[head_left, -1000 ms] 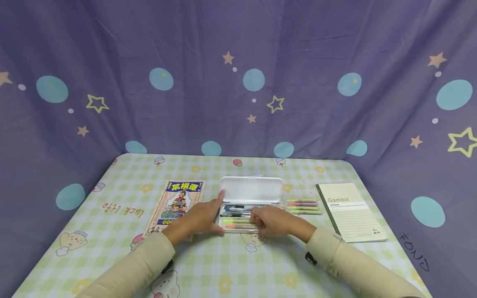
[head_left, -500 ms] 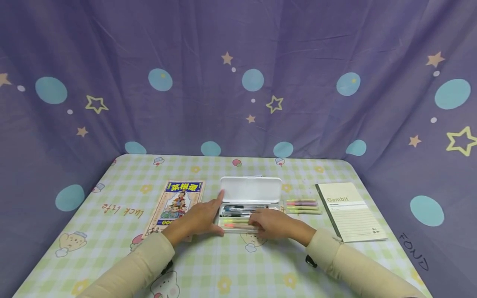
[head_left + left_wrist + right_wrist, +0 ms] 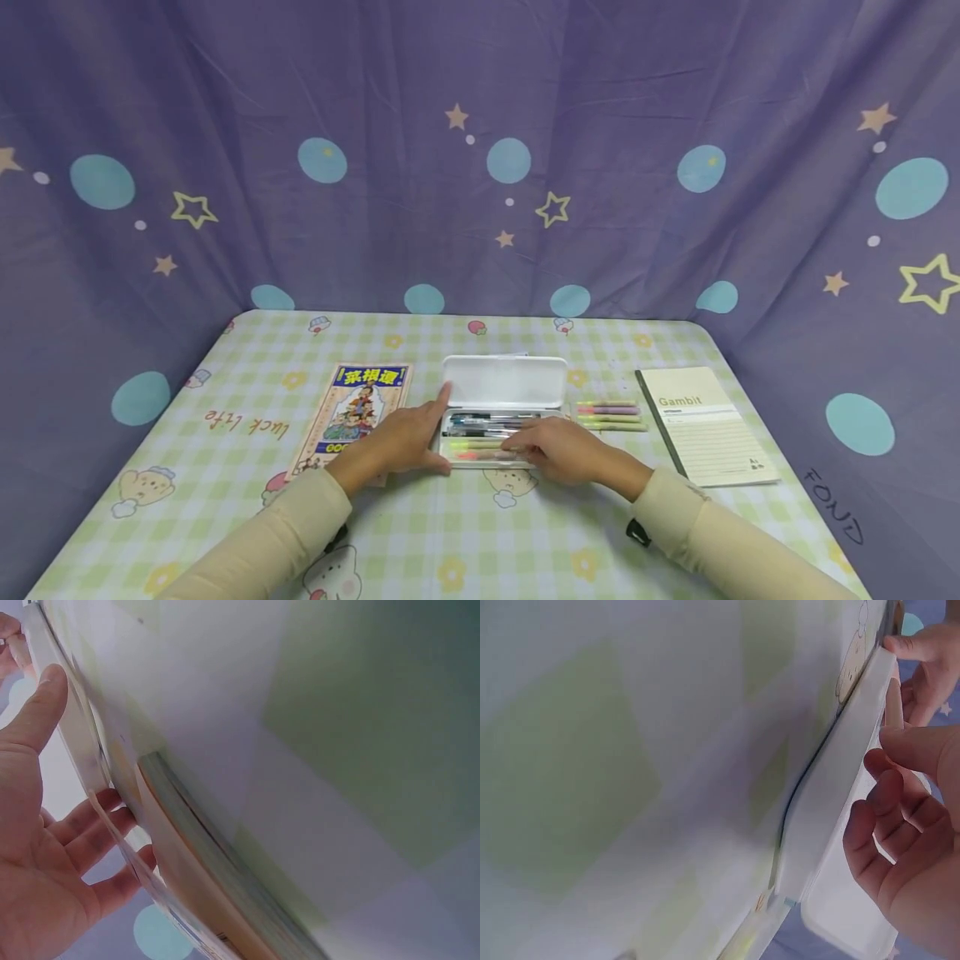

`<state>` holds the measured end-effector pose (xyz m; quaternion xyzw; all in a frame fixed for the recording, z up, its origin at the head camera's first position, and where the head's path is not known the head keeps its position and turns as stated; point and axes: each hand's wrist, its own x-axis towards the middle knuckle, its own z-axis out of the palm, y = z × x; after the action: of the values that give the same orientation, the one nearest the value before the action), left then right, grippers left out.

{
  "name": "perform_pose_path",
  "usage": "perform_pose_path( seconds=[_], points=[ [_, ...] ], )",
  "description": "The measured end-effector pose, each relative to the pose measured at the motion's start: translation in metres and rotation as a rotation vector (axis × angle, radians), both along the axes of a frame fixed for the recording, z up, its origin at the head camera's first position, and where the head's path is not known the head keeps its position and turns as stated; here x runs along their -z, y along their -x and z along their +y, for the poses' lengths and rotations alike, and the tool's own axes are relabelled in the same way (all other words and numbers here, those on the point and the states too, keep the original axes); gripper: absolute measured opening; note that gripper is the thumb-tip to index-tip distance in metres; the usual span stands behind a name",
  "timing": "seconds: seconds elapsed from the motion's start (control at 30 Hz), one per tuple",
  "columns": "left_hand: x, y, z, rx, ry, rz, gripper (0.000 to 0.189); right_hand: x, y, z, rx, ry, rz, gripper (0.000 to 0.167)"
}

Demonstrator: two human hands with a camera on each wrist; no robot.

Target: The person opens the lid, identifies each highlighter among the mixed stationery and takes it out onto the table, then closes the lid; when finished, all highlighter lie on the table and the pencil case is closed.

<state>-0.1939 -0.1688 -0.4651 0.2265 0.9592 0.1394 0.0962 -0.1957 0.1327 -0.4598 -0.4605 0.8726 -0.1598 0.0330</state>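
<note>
A white pencil case (image 3: pixel 468 466) lies open, its lid (image 3: pixel 504 382) tipped back. Several dark and clear pens (image 3: pixel 480 432) fill its rear part, with a yellow-green highlighter (image 3: pixel 474 445) in front of them. My left hand (image 3: pixel 401 437) rests at the case's left end, fingers spread, thumb against the front corner. Over the right half, my right hand (image 3: pixel 564 448) pinches a pink-tipped highlighter (image 3: pixel 472 456) near its right end, between thumb and forefinger. That highlighter (image 3: pixel 893 703) shows just above the case's wall in the right wrist view. My right hand hides the right ends of the pens.
Left of the case lies an illustrated booklet (image 3: pixel 356 417), partly under my left forearm; its cover (image 3: pixel 139 866) lifts near my left fingers. Several highlighters in a clear pack (image 3: pixel 611 416) lie to the right. A Gambit notebook (image 3: pixel 708 429) is farther right. A purple curtain (image 3: pixel 510 233) surrounds the table.
My right hand has shifted slightly and its fingers have straightened from a tighter curl over the front highlighters. My left hand and the case stay put.
</note>
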Motion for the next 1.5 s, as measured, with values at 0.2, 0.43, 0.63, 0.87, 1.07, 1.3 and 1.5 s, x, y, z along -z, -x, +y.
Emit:
perform_pose_path(
  seconds=[0.2,0.43,0.63,0.87,1.07,1.3,1.5],
  points=[
    [-0.002,-0.001,-0.001,-0.006,-0.008,0.006,0.132,-0.004,0.003,0.015,0.027,0.033,-0.041,0.034],
    [-0.001,0.001,-0.002,-0.004,0.003,0.003,0.132,-0.005,0.008,0.036,0.077,0.088,-0.045,0.035],
    [0.0,0.001,-0.002,-0.004,-0.002,0.003,0.133,-0.004,0.015,0.054,0.064,0.154,-0.056,0.036],
    [0.0,0.0,-0.003,0.006,-0.003,0.009,0.132,0.0,0.024,0.076,0.105,0.161,-0.062,0.036],
    [-0.002,0.0,-0.003,0.027,0.002,0.023,0.131,0.004,0.031,0.097,0.128,0.154,-0.049,0.036],
    [-0.003,0.0,-0.002,0.031,0.005,0.031,0.132,0.002,0.035,0.12,0.15,0.179,-0.039,0.036],
    [-0.001,0.001,-0.002,0.036,0.013,0.038,0.132,0.004,0.039,0.137,0.167,0.183,-0.017,0.036]
  ],
)
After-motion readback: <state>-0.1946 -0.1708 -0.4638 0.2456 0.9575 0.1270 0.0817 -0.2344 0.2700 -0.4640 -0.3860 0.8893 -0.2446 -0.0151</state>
